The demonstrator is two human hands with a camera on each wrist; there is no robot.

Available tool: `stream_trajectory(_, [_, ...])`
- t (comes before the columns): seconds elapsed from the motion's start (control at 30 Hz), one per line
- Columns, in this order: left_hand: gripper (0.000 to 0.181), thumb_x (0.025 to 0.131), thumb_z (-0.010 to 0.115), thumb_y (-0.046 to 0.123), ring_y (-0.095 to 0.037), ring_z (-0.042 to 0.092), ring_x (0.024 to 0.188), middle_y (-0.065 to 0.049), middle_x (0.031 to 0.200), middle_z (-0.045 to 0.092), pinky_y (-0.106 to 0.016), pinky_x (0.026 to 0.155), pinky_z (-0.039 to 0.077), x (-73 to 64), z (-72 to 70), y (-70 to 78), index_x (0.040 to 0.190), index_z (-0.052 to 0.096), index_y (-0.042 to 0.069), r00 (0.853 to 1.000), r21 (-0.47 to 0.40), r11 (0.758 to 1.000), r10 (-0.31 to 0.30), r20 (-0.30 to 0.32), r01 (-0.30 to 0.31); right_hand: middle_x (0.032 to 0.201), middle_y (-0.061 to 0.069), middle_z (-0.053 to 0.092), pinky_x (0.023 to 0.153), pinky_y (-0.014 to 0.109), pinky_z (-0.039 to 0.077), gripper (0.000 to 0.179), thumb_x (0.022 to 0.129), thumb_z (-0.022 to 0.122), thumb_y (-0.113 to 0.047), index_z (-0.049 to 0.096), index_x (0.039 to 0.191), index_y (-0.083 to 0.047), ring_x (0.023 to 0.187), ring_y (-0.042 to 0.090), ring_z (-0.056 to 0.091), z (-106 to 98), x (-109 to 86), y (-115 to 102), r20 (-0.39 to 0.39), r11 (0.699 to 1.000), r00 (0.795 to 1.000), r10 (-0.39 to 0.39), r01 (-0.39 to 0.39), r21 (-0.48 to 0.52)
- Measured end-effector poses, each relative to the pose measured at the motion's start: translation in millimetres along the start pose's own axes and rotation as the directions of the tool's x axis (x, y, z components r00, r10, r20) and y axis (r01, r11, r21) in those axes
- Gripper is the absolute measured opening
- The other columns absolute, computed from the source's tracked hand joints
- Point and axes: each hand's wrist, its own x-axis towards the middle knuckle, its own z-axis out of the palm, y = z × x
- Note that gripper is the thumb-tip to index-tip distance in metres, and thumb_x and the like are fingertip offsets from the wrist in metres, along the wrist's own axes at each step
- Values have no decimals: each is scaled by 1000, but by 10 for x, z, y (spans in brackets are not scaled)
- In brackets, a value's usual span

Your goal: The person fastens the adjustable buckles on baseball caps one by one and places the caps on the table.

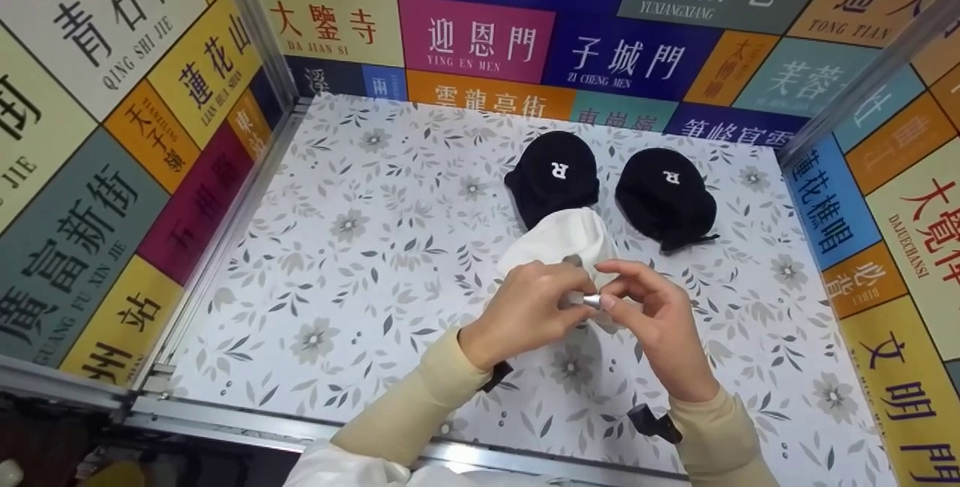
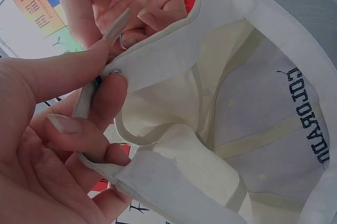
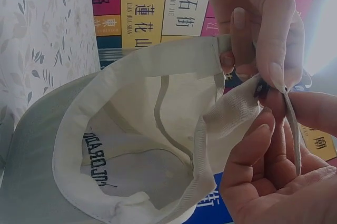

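Note:
A pale cap point(image 1: 559, 235) is held up above the table, its crown toward the back. In the left wrist view its lining point(image 2: 208, 77) faces me, with dark stitched lettering point(image 2: 305, 111) inside the front. My left hand point(image 1: 534, 311) pinches the back strap point(image 2: 84, 98) between thumb and fingers, close to a small metal buckle point(image 1: 591, 299). Opposite it, my right hand point(image 1: 664, 329) has its thumb and fingers at the same strap, by the buckle. The strap's loose end point(image 3: 294, 140) sticks out between the fingers in the right wrist view. Fingers partly hide the buckle.
Two black caps with a white letter, a left one point(image 1: 555, 172) and a right one point(image 1: 666, 194), lie behind the pale cap. The table point(image 1: 360, 284) has a leaf-patterned cover. Sign-printed panels point(image 1: 480, 37) with metal frame posts point(image 1: 262, 22) enclose it.

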Motion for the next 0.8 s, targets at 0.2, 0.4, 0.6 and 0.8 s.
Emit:
stream_trajectory(0.2, [13, 84, 83, 20, -5, 58, 67, 9, 82, 69, -20, 64, 47, 8, 3, -7, 89, 72, 16, 1000, -18, 1000, 4, -4, -4, 88, 29, 61, 65, 31, 52, 36, 93, 66, 5, 61, 129, 5, 74, 30, 59, -12, -9, -6, 4, 1000, 1000, 1, -1, 14])
stream_trajectory(0.4, [12, 84, 83, 20, -4, 55, 65, 9, 81, 68, -19, 62, 46, 3, 7, -13, 89, 72, 16, 1000, -33, 999, 2, -6, -2, 87, 29, 61, 66, 30, 52, 37, 92, 66, 6, 59, 129, 7, 75, 28, 60, -20, -11, -9, 2, 998, 1000, 1, -1, 57])
stream_trajectory(0.6, [12, 84, 82, 19, -1, 51, 64, 11, 81, 66, -17, 61, 44, -12, 12, -22, 89, 71, 17, 1000, -33, 999, -7, 1, 7, 86, 29, 61, 65, 31, 51, 38, 92, 66, 7, 58, 129, 9, 72, 26, 58, -24, -6, -5, 5, 999, 1000, -13, 12, 51])
stream_trajectory(0.8, [13, 84, 82, 19, -2, 52, 65, 10, 81, 66, -17, 62, 44, -14, 9, -30, 89, 71, 16, 1000, -43, 999, -7, 0, 7, 85, 29, 60, 65, 31, 49, 37, 92, 67, 7, 59, 128, 8, 71, 26, 57, -29, -7, -4, -1, 999, 1000, -8, 8, 47])
